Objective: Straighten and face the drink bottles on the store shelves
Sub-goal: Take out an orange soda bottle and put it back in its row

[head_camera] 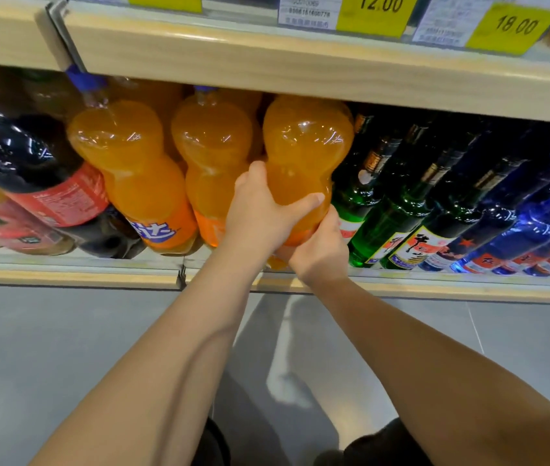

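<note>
The large orange drink bottle (304, 153) stands at the front of the low shelf (72, 275), third in a row of orange bottles, its cap hidden under the upper shelf (267, 58); the left hand (260, 213) wraps its narrow waist, thumb across the near face and fingers curled round the left side; the right hand (320, 253) grips the bottle lower down, over the label band, fingers curled round its right side; both hands touch each other there. Just left of it stand two matching orange bottles (213, 153), one showing a blue-lettered label; further left leans a dark cola bottle (31, 156) with a red label. To the right, close beside the held bottle, run rows of green glass bottles (391, 210), then blue bottles (519, 223). Yellow price tags (372, 11) reading 12.00 and 18.00 sit on the upper shelf; grey floor (48, 348) lies nearest.
</note>
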The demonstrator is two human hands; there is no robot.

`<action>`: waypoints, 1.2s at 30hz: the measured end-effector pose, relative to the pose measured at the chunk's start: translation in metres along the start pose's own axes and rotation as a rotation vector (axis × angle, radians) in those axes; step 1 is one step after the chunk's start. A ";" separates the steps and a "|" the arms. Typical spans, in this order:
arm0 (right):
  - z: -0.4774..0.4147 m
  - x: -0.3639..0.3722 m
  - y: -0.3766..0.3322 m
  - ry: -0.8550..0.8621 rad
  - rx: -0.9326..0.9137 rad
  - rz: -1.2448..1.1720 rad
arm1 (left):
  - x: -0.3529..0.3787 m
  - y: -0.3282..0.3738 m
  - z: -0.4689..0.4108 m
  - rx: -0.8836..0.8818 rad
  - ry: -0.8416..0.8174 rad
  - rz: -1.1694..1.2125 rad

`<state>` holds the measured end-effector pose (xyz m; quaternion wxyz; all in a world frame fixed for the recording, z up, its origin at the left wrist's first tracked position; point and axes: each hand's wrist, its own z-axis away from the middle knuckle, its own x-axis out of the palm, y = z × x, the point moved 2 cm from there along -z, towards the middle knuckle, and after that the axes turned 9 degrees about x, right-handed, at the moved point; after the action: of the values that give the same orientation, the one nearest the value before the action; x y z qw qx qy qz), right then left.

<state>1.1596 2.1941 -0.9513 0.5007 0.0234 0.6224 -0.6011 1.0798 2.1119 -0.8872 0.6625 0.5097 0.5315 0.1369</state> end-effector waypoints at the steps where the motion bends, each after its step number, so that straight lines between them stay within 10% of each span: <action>1: -0.001 0.000 0.000 0.002 -0.003 -0.019 | 0.001 0.001 -0.001 -0.001 0.006 -0.017; 16: -0.002 0.018 0.007 0.179 0.050 -0.186 | 0.001 0.000 0.011 0.030 -0.013 -0.221; 36: 0.016 -0.012 0.047 -0.165 -0.233 0.001 | -0.019 0.005 0.014 -0.061 -0.044 -0.038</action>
<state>1.2055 2.2017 -0.9739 0.5497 -0.0841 0.6447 -0.5245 1.0854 2.0930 -0.8735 0.6917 0.4819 0.5221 0.1292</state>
